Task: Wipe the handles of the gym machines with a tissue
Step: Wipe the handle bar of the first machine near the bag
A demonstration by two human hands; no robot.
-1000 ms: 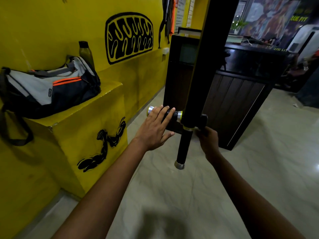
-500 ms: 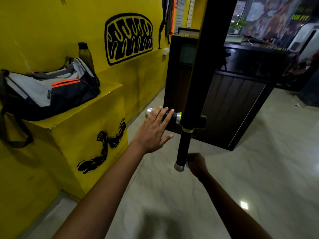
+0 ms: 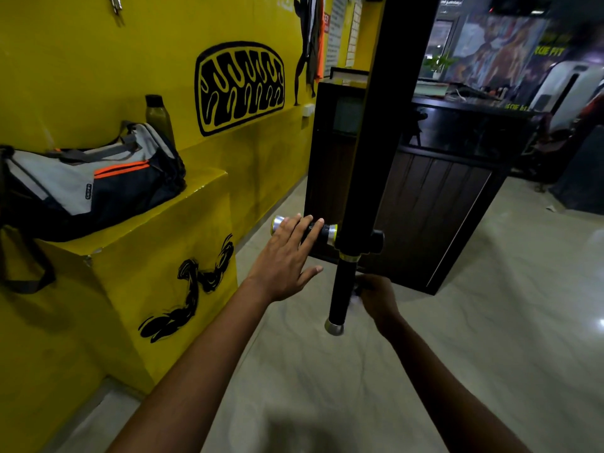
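Head view: yellow wall (image 3: 81,67) fills the left, a yellow ledge (image 3: 202,184) juts from it, and a dark counter (image 3: 434,197) stands far right across the pale floor (image 3: 490,338). A black machine post (image 3: 385,125) drops through centre frame and ends in a vertical handle (image 3: 341,289) with a metal cap; a horizontal handle (image 3: 318,232) crosses it just above. The left hand (image 3: 284,259) lies flat on the horizontal handle, fingers straight and spread, gripping nothing. The right hand (image 3: 376,294) is curled at the far right side of the vertical handle, with a blurred pale scrap at its fingers, probably the tissue (image 3: 354,297); whether it is pinched firmly cannot be told. Risk, as judged: the tissue could slip or tear against the textured grip, since it looks bunched and small; the near face of the handle may be missed because the wiping hand works from behind; and the post may swing, since the left hand only rests on it. A duffel bag (image 3: 91,188) and a bottle (image 3: 160,116) sit on the ledge, well apart from the work. Nothing obstructs either hand.
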